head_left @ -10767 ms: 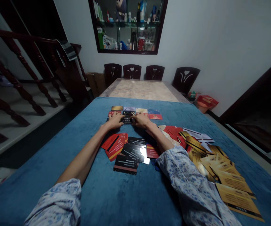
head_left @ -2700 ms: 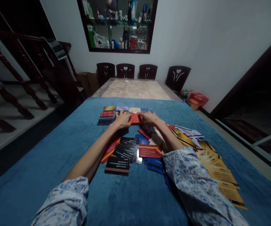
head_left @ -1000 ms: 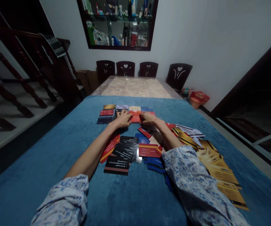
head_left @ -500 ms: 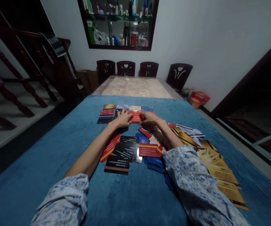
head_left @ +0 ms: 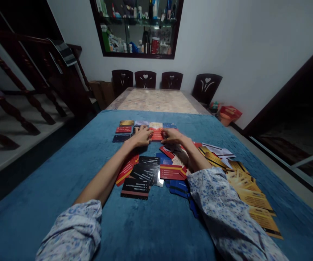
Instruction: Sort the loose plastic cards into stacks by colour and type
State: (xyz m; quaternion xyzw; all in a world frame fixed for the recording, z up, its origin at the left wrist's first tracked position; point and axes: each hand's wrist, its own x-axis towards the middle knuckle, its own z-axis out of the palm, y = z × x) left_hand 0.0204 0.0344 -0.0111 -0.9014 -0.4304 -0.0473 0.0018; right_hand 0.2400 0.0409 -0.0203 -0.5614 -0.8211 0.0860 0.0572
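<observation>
- Card [head_left: 156,136], red, lies on blue cloth [head_left: 156,228] between both hands.
- Left hand [head_left: 143,136], at its nine o'clock: fingers curled by its edge; cannot tell whether gripping.
- Right hand [head_left: 172,136], three o'clock: likewise.
- Black cards [head_left: 135,186]: seven o'clock; gold cards [head_left: 256,197]: four.

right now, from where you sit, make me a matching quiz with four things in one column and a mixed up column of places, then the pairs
Things
1. left hand
2. loose black cards
3. fanned gold cards
4. right hand

Places
A. on the right part of the blue cloth
B. fingers at the right end of the red card
C. fingers at the left end of the red card
D. just left of the loose blue cards

Pairs: 1-C, 2-D, 3-A, 4-B
</observation>
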